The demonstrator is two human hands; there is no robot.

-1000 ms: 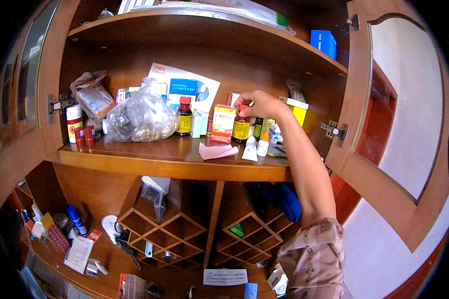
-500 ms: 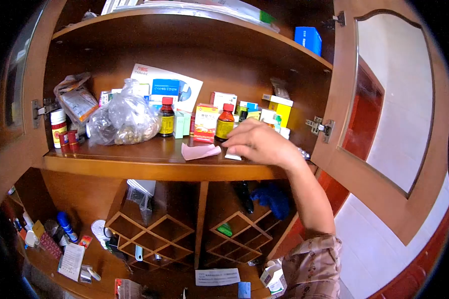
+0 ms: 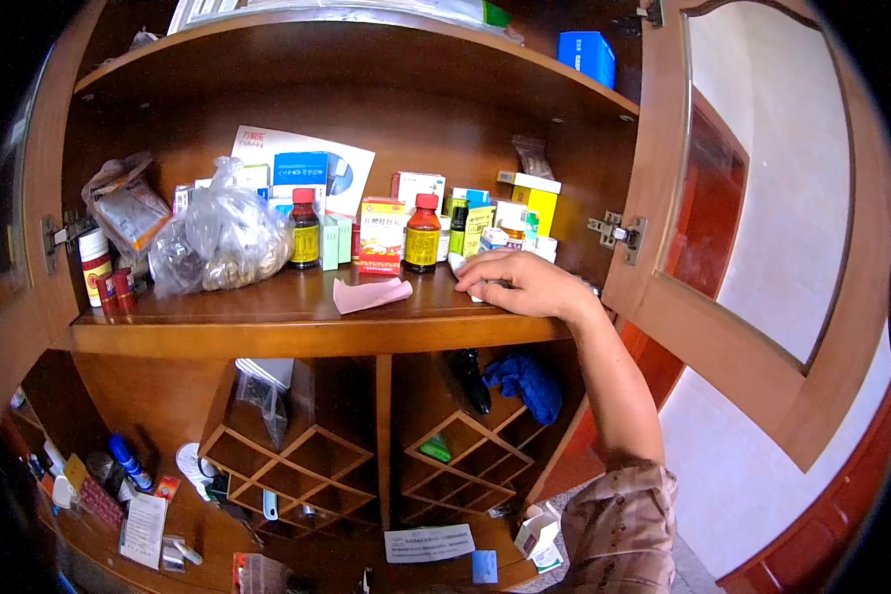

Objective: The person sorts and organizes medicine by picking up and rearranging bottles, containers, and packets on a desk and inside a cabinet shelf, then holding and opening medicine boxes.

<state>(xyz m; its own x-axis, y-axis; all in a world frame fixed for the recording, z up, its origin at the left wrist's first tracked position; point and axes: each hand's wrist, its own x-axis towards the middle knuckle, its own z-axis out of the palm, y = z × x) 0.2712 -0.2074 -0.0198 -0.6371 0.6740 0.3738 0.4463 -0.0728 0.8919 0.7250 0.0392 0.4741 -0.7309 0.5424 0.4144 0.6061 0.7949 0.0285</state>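
Observation:
My right hand (image 3: pixel 530 284) is low over the front of the cabinet's middle shelf, its fingers bent down around a small white item (image 3: pixel 456 261) that they mostly cover. What exactly it is stays hidden. Left of the fingertips stands a brown bottle (image 3: pixel 422 247) with a red cap and yellow label, beside a red, white and yellow medicine box (image 3: pixel 380 238). A folded pink paper (image 3: pixel 370 295) lies near the shelf edge. Behind my hand are small boxes and jars, among them a yellow box (image 3: pixel 542 205). My left hand is out of view.
On the left of the shelf sit a knotted clear plastic bag (image 3: pixel 233 243), a second brown bottle (image 3: pixel 305 238) and a white bottle (image 3: pixel 94 267). An open glass-paned door (image 3: pixel 812 416) flanks the right. Below are lattice racks (image 3: pixel 287 460) and a cluttered lower surface.
My right hand has moved a little right and down, away from the brown bottle and onto the small white item. The whole view has shifted slightly, with the shelf contents appearing further left.

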